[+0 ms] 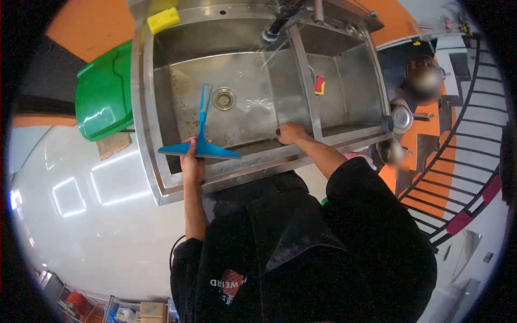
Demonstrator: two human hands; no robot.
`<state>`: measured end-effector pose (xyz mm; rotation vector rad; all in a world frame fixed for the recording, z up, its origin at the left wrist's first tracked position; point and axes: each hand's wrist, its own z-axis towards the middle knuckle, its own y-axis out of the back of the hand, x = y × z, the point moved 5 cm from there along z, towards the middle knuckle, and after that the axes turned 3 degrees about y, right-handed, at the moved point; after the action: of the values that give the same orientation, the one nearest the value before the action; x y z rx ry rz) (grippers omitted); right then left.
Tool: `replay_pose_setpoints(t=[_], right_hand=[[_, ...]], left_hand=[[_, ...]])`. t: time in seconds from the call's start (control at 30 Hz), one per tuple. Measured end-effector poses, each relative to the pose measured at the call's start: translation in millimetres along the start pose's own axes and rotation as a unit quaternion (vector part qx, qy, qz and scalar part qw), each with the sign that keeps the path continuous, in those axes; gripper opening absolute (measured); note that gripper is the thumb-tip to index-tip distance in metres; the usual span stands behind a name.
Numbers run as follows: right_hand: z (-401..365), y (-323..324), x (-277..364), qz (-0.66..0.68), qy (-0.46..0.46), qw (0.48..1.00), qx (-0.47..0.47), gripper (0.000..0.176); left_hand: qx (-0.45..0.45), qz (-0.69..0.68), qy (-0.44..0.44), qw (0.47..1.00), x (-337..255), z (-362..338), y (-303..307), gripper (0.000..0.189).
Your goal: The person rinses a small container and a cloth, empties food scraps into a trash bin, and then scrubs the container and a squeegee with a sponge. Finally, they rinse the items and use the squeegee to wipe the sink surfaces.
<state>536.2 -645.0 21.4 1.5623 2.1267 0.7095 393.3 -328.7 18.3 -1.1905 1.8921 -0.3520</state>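
Observation:
My left hand is closed on a blue squeegee at the front left of the steel sink. Its wide blade lies across the hand, and the handle points away over the large basin. My right hand is curled at the front wall of that basin, near the divider. A small dark bit shows at its fingertips; I cannot make out what it belongs to. Water streams from a black faucet into the large basin, left of the divider. A round drain sits in the wet basin floor.
A yellow sponge rests on the sink's back left corner. In the smaller right basin lies a red and yellow sponge. A green bin stands left of the sink. Pans and a black railing are at the right.

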Motion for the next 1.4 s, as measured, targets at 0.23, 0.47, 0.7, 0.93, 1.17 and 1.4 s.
replay_pose_setpoints(t=[0.23,0.47,0.7,0.93,1.17,1.4], right_hand=[[-1.1,42.4,-48.0,0.362,0.107,0.926,0.005,0.049],[30.5,183.1,-101.1,0.732,0.224,0.643,-0.025,0.034],[220.0,285.7,-99.2,0.494,0.197,0.81,-0.245,0.038],[184.0,347.1,-63.4,0.175,0.284,0.821,-0.463,0.046],[294.7,325.0,-106.4,0.215,0.191,0.783,-0.552,0.045],[145.4,336.8,-80.4,0.32,0.227,0.765,-0.51,0.04]], left_hand=[[-0.022,-0.001,-0.049,0.999,2.4,4.8,4.6,0.015],[-0.059,0.057,-0.073,0.994,5.1,9.6,7.4,0.019],[-0.126,0.12,-0.121,0.977,5.3,2.8,-5.7,0.022],[-0.151,0.081,-0.168,0.971,3.7,2.3,-7.2,0.022],[-0.148,0.115,-0.156,0.97,3.7,1.7,-9.2,0.02],[-0.143,0.076,-0.149,0.976,5.1,0.0,-9.8,0.021]])
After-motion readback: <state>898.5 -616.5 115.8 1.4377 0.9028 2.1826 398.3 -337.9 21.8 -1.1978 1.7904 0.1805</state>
